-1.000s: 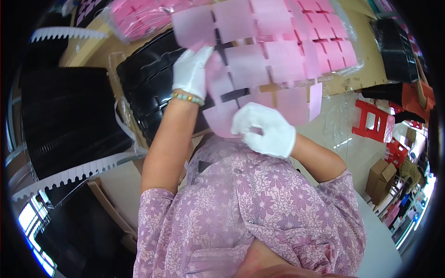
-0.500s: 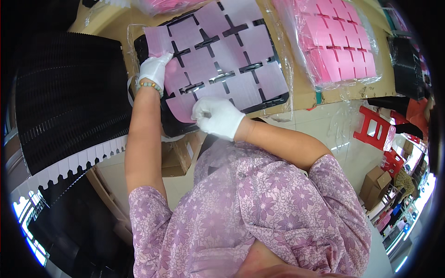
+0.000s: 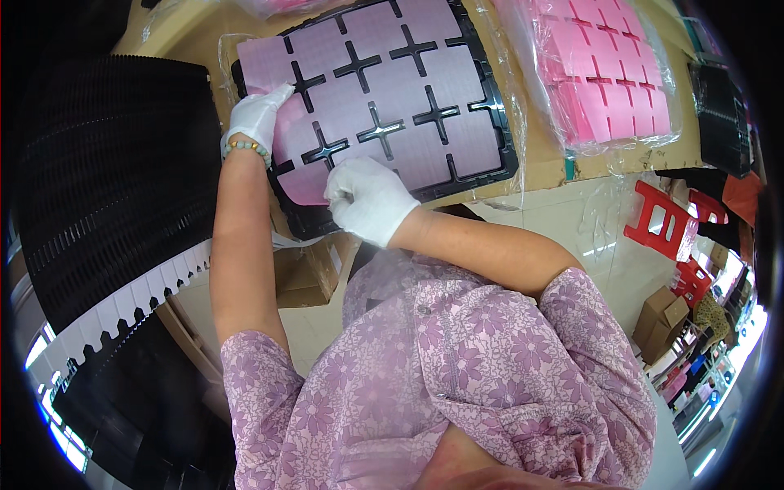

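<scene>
A thin pink sheet (image 3: pixel 400 90) with cross-shaped cutouts lies over a black plastic tray (image 3: pixel 505 151), whose cross-shaped ribs show through the openings. My left hand (image 3: pixel 256 117), in a white glove, pinches the sheet's left edge. My right hand (image 3: pixel 369 202), gloved too, is closed at the sheet's near edge, fingers curled in around it; the fingertips are partly hidden. Between my hands, the near left corner of the sheet bends downward over the tray's edge.
To the right lies a stack of pink cut sheets (image 3: pixel 604 77) in clear plastic wrap. Tall stacks of black ribbed trays (image 3: pixel 122 163) stand at left. A cardboard box (image 3: pixel 306 273) sits below the table; red stools (image 3: pixel 660 220) stand on the floor at right.
The sheet has shifted slightly left and lies flatter, its cutouts now lined up with the tray's ribs. Both hands have moved a little left, still at the sheet's edges.
</scene>
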The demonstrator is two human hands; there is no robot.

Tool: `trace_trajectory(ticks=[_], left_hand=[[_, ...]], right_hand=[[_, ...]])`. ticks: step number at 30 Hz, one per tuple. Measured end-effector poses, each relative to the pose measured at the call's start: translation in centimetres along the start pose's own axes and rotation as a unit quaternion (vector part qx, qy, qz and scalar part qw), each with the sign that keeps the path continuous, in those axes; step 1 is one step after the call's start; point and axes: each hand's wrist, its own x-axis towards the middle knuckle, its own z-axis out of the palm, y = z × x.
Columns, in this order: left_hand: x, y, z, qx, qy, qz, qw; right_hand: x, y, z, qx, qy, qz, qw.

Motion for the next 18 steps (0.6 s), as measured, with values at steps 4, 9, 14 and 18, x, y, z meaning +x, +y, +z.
trace_trajectory(ticks=[4,9,14,18], left_hand=[[-2.1,0.6,-0.9,-0.131,0.001,-0.050,0.990],[-2.7,-0.9,-3.5,-0.330,-0.050,-0.092,0.938],[-3.0,-1.6,-4.6,-0.303,0.056,-0.062,0.949],[-3.0,-3.0,-4.6,-0.285,0.093,0.014,0.954]], right_hand=[[0.4,-0.1,-0.6,-0.074,-0.045,-0.009,0.996],[0.6,-0.9,0.0,-0.050,-0.009,-0.003,0.999],[0.8,-0.7,0.6,-0.090,0.012,-0.037,0.995],[0.8,-1.6,0.3,-0.185,-0.076,-0.071,0.977]])
